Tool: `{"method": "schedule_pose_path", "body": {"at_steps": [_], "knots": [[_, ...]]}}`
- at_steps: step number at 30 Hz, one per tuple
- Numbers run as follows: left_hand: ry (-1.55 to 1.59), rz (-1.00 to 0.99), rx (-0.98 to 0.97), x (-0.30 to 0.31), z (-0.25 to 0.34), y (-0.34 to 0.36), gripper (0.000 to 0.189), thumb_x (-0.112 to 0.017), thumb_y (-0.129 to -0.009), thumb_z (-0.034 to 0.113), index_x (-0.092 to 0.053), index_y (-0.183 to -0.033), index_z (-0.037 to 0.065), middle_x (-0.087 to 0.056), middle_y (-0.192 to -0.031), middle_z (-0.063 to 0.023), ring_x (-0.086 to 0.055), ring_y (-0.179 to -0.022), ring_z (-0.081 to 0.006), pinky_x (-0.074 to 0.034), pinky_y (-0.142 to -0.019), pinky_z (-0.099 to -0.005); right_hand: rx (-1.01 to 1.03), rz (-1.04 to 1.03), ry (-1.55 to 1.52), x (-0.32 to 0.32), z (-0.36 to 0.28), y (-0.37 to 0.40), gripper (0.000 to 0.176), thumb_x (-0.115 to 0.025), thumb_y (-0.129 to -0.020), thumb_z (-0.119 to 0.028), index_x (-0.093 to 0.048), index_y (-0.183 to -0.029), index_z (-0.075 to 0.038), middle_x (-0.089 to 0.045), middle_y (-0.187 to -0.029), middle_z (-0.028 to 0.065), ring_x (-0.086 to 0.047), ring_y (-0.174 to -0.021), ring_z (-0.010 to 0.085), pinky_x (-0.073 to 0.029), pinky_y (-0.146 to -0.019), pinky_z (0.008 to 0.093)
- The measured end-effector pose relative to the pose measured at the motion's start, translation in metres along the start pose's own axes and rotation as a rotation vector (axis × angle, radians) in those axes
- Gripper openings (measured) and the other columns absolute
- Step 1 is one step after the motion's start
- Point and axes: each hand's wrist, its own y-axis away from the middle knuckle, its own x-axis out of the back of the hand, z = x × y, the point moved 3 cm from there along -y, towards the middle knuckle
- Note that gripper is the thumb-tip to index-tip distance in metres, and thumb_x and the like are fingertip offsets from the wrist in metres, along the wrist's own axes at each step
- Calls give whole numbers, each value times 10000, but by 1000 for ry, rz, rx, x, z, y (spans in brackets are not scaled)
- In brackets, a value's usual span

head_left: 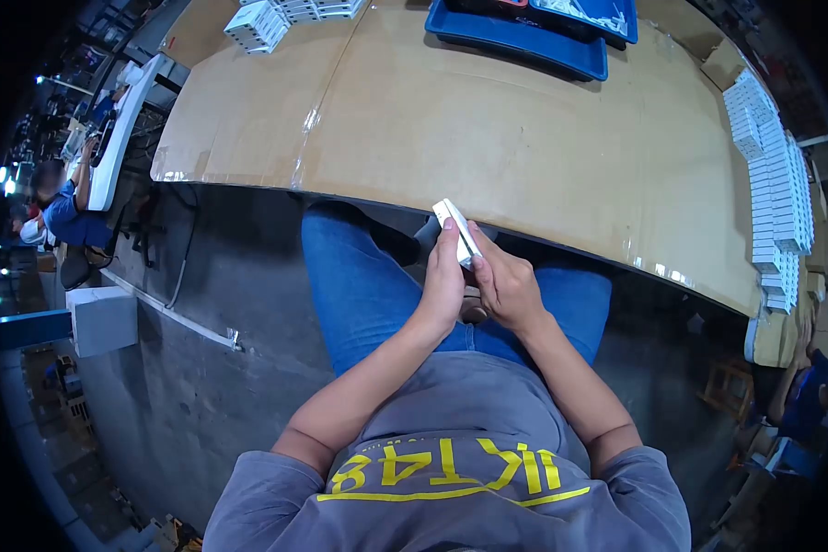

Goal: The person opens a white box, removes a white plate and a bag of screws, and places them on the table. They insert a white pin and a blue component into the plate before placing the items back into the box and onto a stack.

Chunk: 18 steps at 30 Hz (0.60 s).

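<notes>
Shirt [474, 396], held white part [442, 210], cardboard tabletop [414, 120], floor [221, 308]

The held piece [454, 216] was plain white, and so were the right-hand stacks [775, 193], lined with thin grey seams, and the far-left stack [256, 28]. The counter [414, 110] was an even tan brown, its tape [309, 120] glinting whitish. The lower tray [515, 42] was a strong blue. The shirt [469, 396] was grey, printed with bright yellow lettering [443, 465] over a yellow stripe [414, 496]; the jeans [345, 276] were blue. The floor [212, 386] was dark grey, and a co-worker's top [64, 213] was blue.
</notes>
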Motion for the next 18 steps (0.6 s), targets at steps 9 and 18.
{"method": "schedule_pose_path", "body": {"at_steps": [9, 18], "knots": [[-39, -52, 75, 12, 12, -9, 571, -426, -1100, 553, -553, -1267, 21, -664, -1086, -94, -691, -960, -185, -585, -828, -344, -345, -28, -402, 6, 1, -5, 405, -571, -1091, -228, -629, -1373, 57, -688, -1339, 233, -727, -1137, 300, -595, -910, 367], [-270, -140, -297, 3, 43, -1, 739, -649, -991, 121, -286, -1627, 25, -571, -1308, -138, -609, -1187, -209, -502, -1038, -341, -851, 12, -729, 16, 11, -8, 409, -570, -1104, -332, -688, -1319, -4, -727, -1135, 66, -642, -964, 98, -538, -815, 268]]}}
